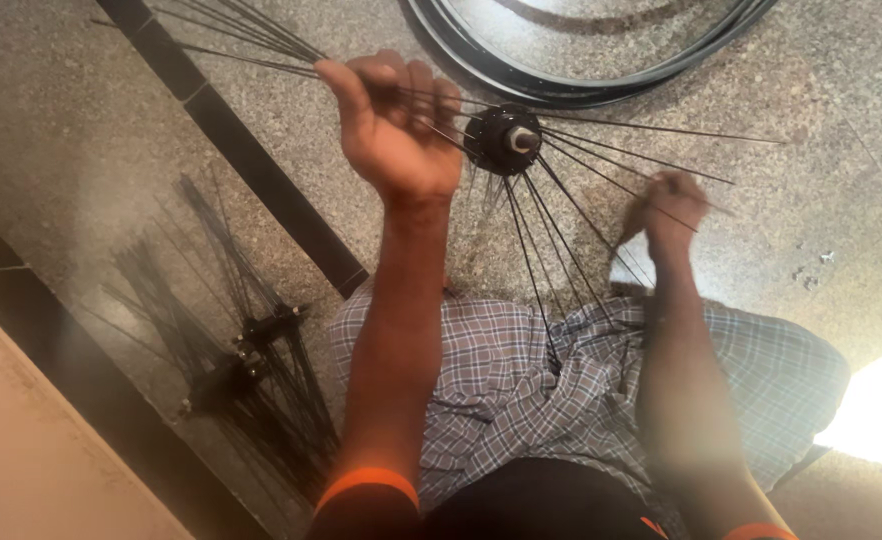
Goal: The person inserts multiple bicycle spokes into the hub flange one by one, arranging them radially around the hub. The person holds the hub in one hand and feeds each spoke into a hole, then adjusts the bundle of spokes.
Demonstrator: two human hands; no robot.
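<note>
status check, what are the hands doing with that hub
Left hand shut on spokes. Right hand blurred, among lower spokes. Hub between hands. Rim beyond hub.

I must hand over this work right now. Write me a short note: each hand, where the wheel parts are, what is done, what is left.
Left hand: closed around a bundle of thin black spokes fanning to the upper left.
Right hand: blurred, at one spoke on the right; grip unclear.
Hub: above the lap, spokes already radiating from it.
Rim: on the stone floor above, no spoke reaches it.
Second hub with spokes: on the floor at left.
Left: the spokes are not yet joined to the rim.
</note>
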